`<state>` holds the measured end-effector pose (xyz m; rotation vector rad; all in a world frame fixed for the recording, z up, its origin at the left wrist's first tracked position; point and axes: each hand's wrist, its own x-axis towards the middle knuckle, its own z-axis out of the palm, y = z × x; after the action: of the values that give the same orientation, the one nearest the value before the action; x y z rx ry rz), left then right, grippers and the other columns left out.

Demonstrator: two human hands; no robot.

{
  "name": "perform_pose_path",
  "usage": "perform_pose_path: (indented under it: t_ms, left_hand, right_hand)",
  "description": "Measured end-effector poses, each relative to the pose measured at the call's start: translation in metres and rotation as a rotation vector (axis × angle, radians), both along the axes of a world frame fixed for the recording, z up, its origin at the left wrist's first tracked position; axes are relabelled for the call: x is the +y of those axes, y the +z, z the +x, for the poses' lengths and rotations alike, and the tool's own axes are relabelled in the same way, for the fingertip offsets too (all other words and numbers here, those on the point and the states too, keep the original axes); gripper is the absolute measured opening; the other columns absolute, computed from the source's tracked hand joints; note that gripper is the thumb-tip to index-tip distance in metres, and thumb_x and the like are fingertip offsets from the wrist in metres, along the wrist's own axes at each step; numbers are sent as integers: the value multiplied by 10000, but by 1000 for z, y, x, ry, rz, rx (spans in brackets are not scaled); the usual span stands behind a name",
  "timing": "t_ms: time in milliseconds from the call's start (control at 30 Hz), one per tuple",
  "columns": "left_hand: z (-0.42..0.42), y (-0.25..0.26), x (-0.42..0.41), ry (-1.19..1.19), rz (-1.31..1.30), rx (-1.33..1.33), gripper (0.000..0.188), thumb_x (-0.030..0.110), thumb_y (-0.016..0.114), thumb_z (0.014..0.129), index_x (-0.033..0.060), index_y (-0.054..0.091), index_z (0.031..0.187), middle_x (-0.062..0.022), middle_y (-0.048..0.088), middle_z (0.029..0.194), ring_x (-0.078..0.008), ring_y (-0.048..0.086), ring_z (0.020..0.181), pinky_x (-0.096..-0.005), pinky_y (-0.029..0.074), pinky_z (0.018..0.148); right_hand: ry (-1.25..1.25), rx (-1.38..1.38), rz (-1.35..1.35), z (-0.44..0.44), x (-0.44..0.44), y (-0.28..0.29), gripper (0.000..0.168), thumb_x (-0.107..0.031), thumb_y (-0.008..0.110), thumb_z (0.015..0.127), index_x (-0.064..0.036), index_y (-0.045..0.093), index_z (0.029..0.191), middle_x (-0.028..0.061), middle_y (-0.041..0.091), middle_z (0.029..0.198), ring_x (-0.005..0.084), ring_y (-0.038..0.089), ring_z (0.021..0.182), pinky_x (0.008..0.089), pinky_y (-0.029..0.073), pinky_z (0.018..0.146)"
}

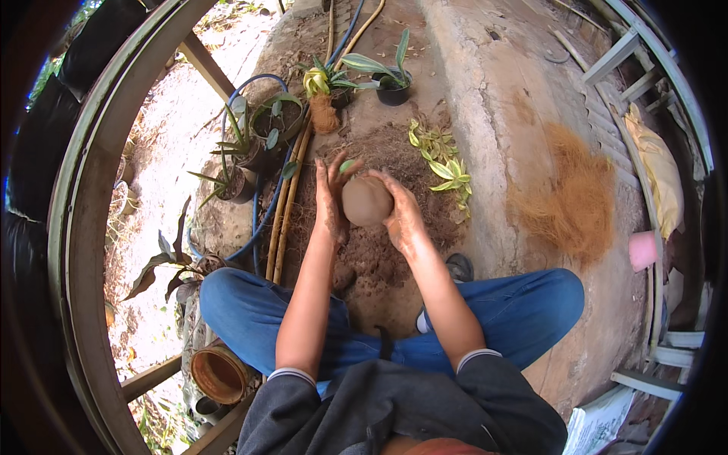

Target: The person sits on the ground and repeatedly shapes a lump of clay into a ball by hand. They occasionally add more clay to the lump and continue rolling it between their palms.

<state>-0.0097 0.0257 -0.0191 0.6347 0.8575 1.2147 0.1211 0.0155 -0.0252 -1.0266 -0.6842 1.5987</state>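
Note:
A smooth, rounded ball of brown clay or mud [367, 201] is held up between my two hands. My left hand [331, 196] lies along its left side, fingers spread and pointing away from me. On the opposite side, my right hand [401, 207] cups the ball with fingers curved over its top edge. Mud coats both hands. A small green leaf [346, 166] shows by my left fingers; where it is attached is hidden. Beneath the hands is a heap of loose brown soil [372, 256] with a darker lump [343, 277] at its near left.
Variegated leafy cuttings [446, 165] lie right of the soil. Brown coir fibre [574, 193] spreads on the concrete ledge. Potted plants [392, 85], a fibre-wrapped plant ball [324, 114], bamboo poles [284, 210] and a blue hose [267, 219] lie ahead and left. A pink container [642, 251] stands far right.

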Motion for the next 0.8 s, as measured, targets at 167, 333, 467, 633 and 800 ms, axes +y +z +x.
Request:
perform_pose_path:
  t_ms: [167, 333, 467, 633, 800]
  left_hand:
    - [22, 0, -3, -15, -79, 102, 968, 841, 135, 787, 146, 339, 1428, -190, 371, 1405, -345, 337, 1328, -573, 328, 1041]
    - [15, -7, 3, 224, -180, -32, 956, 804, 149, 826, 73, 338, 1412, -151, 415, 1376, -315, 387, 1292, -532, 372, 1028]
    - [11, -10, 2, 110, -119, -188, 891, 771, 148, 855, 104, 393, 1393, -155, 430, 1375, -294, 381, 1310, -505, 380, 1031]
    - [30, -8, 0, -29, 42, 250, 872, 757, 142, 861, 129, 322, 1440, -146, 363, 1447, -302, 393, 1295, -472, 386, 1034]
    - [18, 0, -2, -97, -80, -125, 1013, 866, 190, 756, 145, 273, 1462, -125, 361, 1454, -326, 412, 1289, -514, 422, 1002]
  right_hand:
    - [-65, -193, 215, -5, 5, -7, 346, -278, 604, 914, -27, 609, 1153, 103, 607, 1161, 195, 580, 1059, 363, 452, 935]
    - [-120, -7, -20, -9, -3, -6, 412, -300, 604, 914, 9, 574, 1186, 121, 594, 1192, 219, 556, 1123, 389, 439, 969]
    - [-152, -21, 139, 2, 2, 2, 464, -361, 645, 880, -8, 592, 1176, 149, 601, 1189, 275, 554, 1140, 455, 432, 994]
    - [-359, -248, 203, -5, 2, 6, 350, -235, 690, 865, 48, 630, 1062, 131, 655, 1028, 211, 609, 1002, 330, 466, 926]
    - [-212, -40, 376, 1, 1, 14, 377, -324, 605, 919, 19, 633, 1070, 141, 657, 1033, 234, 606, 1037, 359, 450, 947]
